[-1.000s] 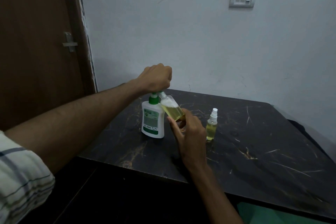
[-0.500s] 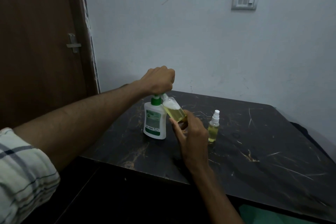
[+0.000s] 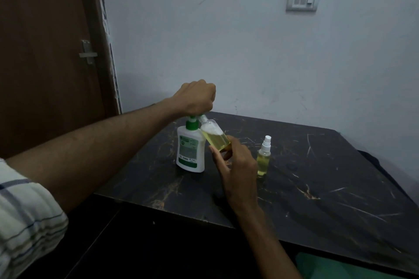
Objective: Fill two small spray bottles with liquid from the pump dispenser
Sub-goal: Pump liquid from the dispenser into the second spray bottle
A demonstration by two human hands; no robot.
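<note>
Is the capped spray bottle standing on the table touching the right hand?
Apart. The head view shows a strip of dark table between the capped spray bottle and the right hand.

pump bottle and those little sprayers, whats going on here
A person is filling a small bottle from the pump dispenser on the dark table. The left hand sits curled on top of the pump head, and the right hand holds the uncapped bottle tilted, its mouth up at the nozzle. It holds yellow liquid with foam on top. A second spray bottle, capped and holding yellow liquid, stands upright on the table to the right.
</note>
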